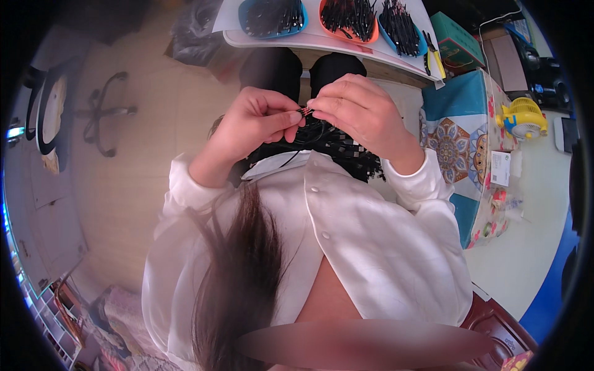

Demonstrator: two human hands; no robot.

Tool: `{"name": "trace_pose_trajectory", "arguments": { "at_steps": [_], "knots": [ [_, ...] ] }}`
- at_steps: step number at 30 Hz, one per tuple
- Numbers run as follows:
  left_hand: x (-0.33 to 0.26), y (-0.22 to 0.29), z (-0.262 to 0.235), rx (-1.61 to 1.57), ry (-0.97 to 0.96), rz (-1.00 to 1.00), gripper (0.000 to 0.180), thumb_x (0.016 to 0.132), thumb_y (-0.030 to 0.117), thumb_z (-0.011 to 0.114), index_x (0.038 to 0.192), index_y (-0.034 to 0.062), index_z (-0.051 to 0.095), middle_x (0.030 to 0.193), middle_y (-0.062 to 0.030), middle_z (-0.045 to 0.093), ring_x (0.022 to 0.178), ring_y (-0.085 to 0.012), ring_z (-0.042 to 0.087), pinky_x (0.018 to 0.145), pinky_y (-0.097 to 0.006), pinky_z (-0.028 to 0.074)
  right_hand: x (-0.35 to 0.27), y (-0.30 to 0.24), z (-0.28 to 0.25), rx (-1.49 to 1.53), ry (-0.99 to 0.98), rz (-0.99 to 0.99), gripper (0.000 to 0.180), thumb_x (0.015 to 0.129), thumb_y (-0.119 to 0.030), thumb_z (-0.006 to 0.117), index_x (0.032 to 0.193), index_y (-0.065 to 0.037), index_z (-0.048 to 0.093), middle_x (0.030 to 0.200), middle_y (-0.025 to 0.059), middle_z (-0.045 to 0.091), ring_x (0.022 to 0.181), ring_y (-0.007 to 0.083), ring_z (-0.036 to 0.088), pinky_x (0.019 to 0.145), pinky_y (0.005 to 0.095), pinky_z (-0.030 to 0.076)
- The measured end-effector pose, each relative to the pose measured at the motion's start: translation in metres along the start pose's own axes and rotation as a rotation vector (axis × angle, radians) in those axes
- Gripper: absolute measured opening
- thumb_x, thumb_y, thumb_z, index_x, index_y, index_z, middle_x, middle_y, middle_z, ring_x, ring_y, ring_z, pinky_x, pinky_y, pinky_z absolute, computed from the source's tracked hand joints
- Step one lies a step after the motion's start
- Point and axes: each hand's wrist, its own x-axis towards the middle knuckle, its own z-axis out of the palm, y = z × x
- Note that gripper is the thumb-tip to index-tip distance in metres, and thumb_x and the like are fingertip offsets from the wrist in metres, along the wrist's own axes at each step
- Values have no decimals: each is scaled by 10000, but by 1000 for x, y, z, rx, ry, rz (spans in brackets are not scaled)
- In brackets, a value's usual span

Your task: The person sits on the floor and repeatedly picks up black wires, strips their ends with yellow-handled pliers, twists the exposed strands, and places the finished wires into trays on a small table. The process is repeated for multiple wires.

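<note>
1 yellow fan [525, 117] near patterned cloth [455, 148]; 1 green box [456, 41]; dark chair base [99, 113] on floor [161, 80].

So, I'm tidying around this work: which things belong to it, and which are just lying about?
Seemingly in use:
thin wires pinched between left hand and right hand
black cables heaped below
orange tray and blue trays, holding more cables

Probably just lying about:
yellow fan
green box
wheeled chair base

Fisheye up on the head, peering steeply down, shirt [383, 229] close below, left hand [263, 120] and right hand [356, 105] a little farther out, near mid-frame, table [313, 23] across the top, floor [176, 117] off left, edges bending round the rim
</note>
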Motion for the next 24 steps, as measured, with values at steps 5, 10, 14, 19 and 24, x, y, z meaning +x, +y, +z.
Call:
{"name": "trace_pose_trajectory", "arguments": {
  "at_steps": [5, 10, 14, 19, 24],
  "knots": [
    [-1, 2, 2, 39, -8, 13, 113, 903, 36, 607, 900, -45, 686, 639, -50, 612, 501, -24, 452, 430, -162, 286, -3, -3, -1, -17, 27, -36, 269, 690, -95, 765, 932, -35, 664, 898, 70, 619, 809, 248, 602, 727, 356, 507],
    [-2, 2, 4, 37, -32, 15, 110, 905, 36, 607, 901, -38, 688, 639, -46, 613, 496, -18, 445, 429, -160, 278, -4, -5, -5, -72, 29, -108, 304, 669, -61, 792, 933, -22, 648, 875, 81, 623, 762, 256, 599, 669, 348, 501],
    [-1, -1, 5, 148, -22, 98, 109, 901, 34, 610, 898, -52, 676, 664, -42, 621, 547, -51, 503, 453, -198, 351, -4, -5, -3, -35, 41, -81, 248, 687, -24, 776, 886, -21, 628, 852, 79, 609, 733, 247, 582, 634, 330, 486],
    [-3, -9, 14, 1109, 172, 888, 170, 790, -74, 604, 955, -59, 638, 739, -135, 634, 615, -246, 612, 533, -323, 490, -14, -11, -1, 635, -112, 684, 107, 834, -45, 694, 900, -7, 618, 838, 17, 609, 707, 109, 546, 606, 252, 451],
    [2, -16, 15, 1097, 180, 968, 241, 727, -74, 585, 965, -57, 613, 698, -119, 582, 604, -270, 599, 530, -345, 478, -21, -9, 4, 1076, -178, 1017, 140, 925, -130, 620, 974, 1, 628, 877, 3, 612, 750, 62, 541, 650, 225, 450]
  ]
}}
